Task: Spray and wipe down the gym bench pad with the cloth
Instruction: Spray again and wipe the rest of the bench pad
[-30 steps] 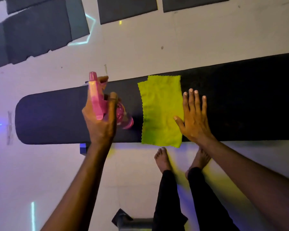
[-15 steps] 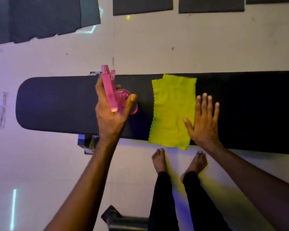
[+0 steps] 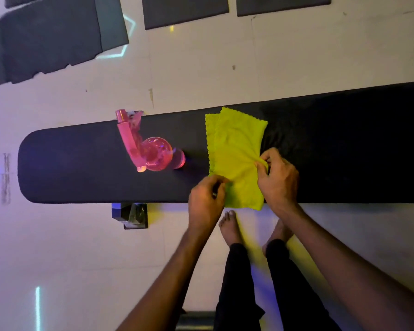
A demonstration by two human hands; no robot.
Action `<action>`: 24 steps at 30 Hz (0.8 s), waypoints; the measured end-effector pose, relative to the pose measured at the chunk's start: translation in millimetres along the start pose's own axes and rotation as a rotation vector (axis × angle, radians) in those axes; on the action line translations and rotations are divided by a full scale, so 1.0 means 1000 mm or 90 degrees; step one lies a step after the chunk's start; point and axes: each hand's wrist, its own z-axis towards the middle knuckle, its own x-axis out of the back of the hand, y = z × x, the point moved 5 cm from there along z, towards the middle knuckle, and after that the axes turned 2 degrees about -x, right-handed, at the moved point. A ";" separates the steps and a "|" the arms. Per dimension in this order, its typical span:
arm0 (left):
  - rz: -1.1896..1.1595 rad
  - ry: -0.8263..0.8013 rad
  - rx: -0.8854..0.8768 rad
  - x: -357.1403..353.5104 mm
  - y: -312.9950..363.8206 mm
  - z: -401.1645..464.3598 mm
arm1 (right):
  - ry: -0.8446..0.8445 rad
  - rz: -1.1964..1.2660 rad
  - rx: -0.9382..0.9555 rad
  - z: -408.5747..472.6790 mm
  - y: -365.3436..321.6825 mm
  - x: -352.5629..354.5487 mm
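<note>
Gathering the yellow cloth [image 3: 234, 158] on the bench pad [image 3: 81, 163], the right hand [image 3: 279, 177] pinches its edge while the left hand [image 3: 206, 199] grips its near corner, likely readying a wipe. Half a second earlier the left held the pink spray bottle [image 3: 151, 151], now standing left of the cloth.

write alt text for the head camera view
Both hands gather a yellow-green cloth lying on a long black bench pad: right hand pinching its edge, left hand at its near corner. A pink spray bottle stands on the pad, unheld.
</note>
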 end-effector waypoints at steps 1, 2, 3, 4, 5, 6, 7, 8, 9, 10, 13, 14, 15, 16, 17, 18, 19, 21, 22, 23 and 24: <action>0.022 -0.018 -0.052 -0.006 0.019 0.016 | -0.022 0.027 -0.023 0.000 0.004 0.003; 0.048 -0.036 -0.098 -0.010 0.034 0.033 | -0.045 0.052 -0.031 -0.001 0.006 0.003; 0.085 -0.069 -0.145 -0.018 0.050 0.050 | -0.059 0.079 -0.043 -0.001 0.011 0.006; 0.130 -0.115 -0.194 -0.032 0.069 0.066 | -0.066 0.107 -0.061 0.000 0.019 0.013; 0.183 -0.167 -0.243 -0.047 0.085 0.078 | -0.071 0.133 -0.078 0.001 0.027 0.020; 0.247 -0.219 -0.291 -0.065 0.100 0.088 | -0.074 0.156 -0.092 0.003 0.035 0.027; 0.317 -0.264 -0.335 -0.082 0.111 0.094 | -0.078 0.176 -0.107 0.004 0.044 0.034; 0.389 -0.298 -0.373 -0.098 0.120 0.099 | -0.080 0.197 -0.121 0.005 0.052 0.042; 0.461 -0.323 -0.406 -0.112 0.126 0.103 | -0.081 0.216 -0.132 0.006 0.060 0.049; 0.525 -0.339 -0.432 -0.123 0.130 0.104 | -0.078 0.236 -0.141 0.008 0.068 0.057; 0.635 -0.351 -0.474 -0.141 0.138 0.109 | -0.068 0.299 -0.169 0.014 0.094 0.081; 0.646 -0.349 -0.477 -0.144 0.142 0.113 | -0.073 0.320 -0.175 0.018 0.103 0.087; 0.642 -0.345 -0.476 -0.145 0.147 0.119 | -0.083 0.335 -0.182 0.020 0.114 0.092; 0.620 -0.342 -0.474 -0.145 0.154 0.125 | -0.101 0.338 -0.193 0.023 0.125 0.095; 0.584 -0.342 -0.467 -0.146 0.163 0.130 | -0.125 0.330 -0.205 0.024 0.137 0.098; 0.549 -0.350 -0.457 -0.148 0.172 0.135 | -0.152 0.318 -0.213 0.025 0.148 0.101; 0.524 -0.363 -0.446 -0.151 0.183 0.139 | -0.172 0.303 -0.219 0.026 0.160 0.103; 0.498 -0.387 -0.432 -0.161 0.206 0.144 | -0.193 0.263 -0.212 0.027 0.183 0.114; 0.482 -0.397 -0.426 -0.165 0.217 0.147 | -0.189 0.253 -0.202 0.028 0.192 0.120; 0.465 -0.409 -0.419 -0.170 0.230 0.150 | -0.179 0.255 -0.197 0.030 0.202 0.128; 0.452 -0.425 -0.410 -0.178 0.242 0.153 | -0.165 0.260 -0.200 0.032 0.210 0.139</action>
